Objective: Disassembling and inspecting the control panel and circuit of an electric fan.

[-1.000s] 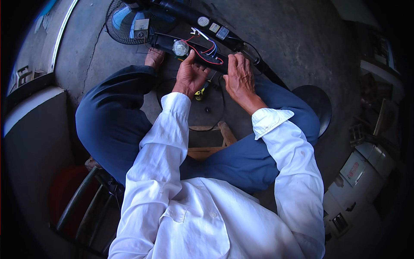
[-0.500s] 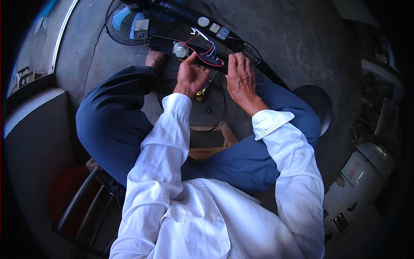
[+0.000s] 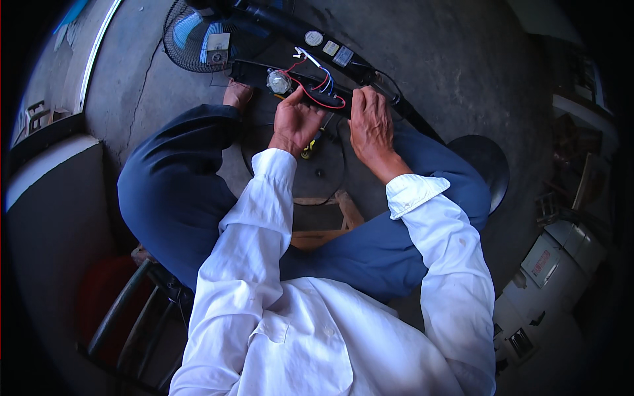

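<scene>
A long black panel [image 3: 254, 71] from a pedestal fan lies across the space above my knees. On it sit a clear round part [image 3: 279, 82] and loose red, blue and white wires [image 3: 327, 83]. My left hand [image 3: 295, 124] holds the panel's near edge, thumb on top and fingers curled below. My right hand [image 3: 371, 125] wraps over the panel's right end with the fingers close together, covering that end. Just beyond lies the fan's black body [image 3: 290, 26], bearing several labels.
The fan's wire cage [image 3: 175, 49] is at the upper left, with a small metal box [image 3: 217, 47] by it. A dark round base [image 3: 485, 162] lies beside my right knee. A yellow-and-black tool [image 3: 308, 148] and a wooden frame [image 3: 350, 210] are between my legs.
Both hands and the panel have shifted very slightly to the right in view. The hold on the panel stays the same.
</scene>
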A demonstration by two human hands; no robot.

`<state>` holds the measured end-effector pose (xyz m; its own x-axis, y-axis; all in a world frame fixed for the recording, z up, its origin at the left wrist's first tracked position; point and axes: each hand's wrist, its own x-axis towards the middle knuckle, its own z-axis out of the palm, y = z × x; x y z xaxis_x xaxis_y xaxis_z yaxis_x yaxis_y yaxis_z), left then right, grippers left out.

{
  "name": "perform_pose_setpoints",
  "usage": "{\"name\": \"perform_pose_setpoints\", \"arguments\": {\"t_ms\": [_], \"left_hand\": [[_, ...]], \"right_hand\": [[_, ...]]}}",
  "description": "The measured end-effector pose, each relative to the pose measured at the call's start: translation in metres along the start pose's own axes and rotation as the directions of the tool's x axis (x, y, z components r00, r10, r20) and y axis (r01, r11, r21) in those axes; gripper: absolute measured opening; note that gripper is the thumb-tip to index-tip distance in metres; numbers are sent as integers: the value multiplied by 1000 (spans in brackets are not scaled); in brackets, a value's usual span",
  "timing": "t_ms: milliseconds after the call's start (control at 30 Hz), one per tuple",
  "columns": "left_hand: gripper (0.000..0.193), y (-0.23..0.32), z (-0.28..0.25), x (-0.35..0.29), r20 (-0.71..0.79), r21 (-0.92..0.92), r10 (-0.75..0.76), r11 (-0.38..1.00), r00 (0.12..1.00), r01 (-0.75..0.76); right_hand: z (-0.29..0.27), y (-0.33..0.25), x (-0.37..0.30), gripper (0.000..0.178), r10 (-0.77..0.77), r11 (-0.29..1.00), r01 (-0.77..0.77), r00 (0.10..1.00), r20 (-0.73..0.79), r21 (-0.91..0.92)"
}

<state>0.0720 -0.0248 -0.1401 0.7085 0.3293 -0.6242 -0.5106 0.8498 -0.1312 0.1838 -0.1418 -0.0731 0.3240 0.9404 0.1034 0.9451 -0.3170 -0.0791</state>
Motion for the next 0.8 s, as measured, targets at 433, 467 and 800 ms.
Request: {"name": "perform_pose_setpoints", "arguments": {"t_ms": [433,467,800], "left_hand": [[35,0,-11,6,69,-62,-27,998,997,32],[35,1,-12,8,68,-61,-27,998,997,31],[37,0,-23,19,106,-115,-60,991,993,72]], "right_hand": [[4,3,-5,52,29,998,-33,997,68,48],[5,3,-5,57,42,995,-52,991,123,83],[10,5,-4,51,-11,1000,11,1000,-2,-6]]}}
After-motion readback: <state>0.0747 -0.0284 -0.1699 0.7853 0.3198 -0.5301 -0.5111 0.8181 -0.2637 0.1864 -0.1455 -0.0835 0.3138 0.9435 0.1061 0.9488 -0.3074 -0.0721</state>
